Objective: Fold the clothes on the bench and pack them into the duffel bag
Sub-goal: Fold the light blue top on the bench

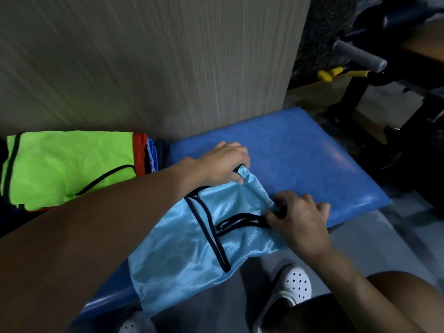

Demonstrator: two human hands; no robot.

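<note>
One light-blue vest point(182, 260) lies at six o'clock on the blue counter point(300, 159), its hem hanging over the near edge. I see the left hand point(223, 164) curled round its far strap and the right hand point(298, 222) pinching the near strap. At nine o'clock, a green vest point(69, 164) tops a pile.

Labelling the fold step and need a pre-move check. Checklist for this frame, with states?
1. Grip of left hand on light blue vest, far strap: ok.
2. Grip of right hand on the near strap: ok.
3. Vest flat on bench: not ok, its lower part hangs over the front edge.
4. Room to lay it out: ok, bare padding shows to the right of the hands.
5. Stack with green vest on top, out of the way at left: ok.
6. Location of duffel bag: cannot tell, not in view.
</note>
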